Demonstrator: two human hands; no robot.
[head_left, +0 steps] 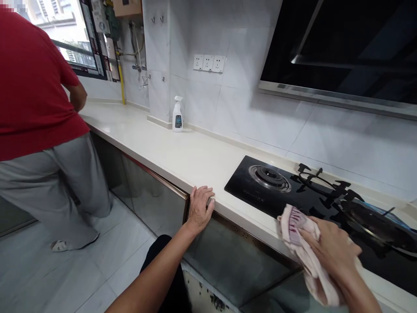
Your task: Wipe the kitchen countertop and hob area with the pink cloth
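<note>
Wiping at the stove [289, 198] seems unfinished

Right hand [335, 245] grips bunched cloth [309, 265], four o'clock; left hand [199, 209] (holding nothing) rests on counter [182, 152] edge, six o'clock; burner [270, 176], three o'clock, sits bare.

At four o'clock the cloth [309, 265] is pale pinkish-cream with a band of purple markings, the cooktop [283, 202] black; the counter [182, 150] is cream; toward eleven, a white spray bottle [177, 117] with a black-and-blue label; around nine, a red shirt [35, 87], grey trousers [58, 191]
</note>
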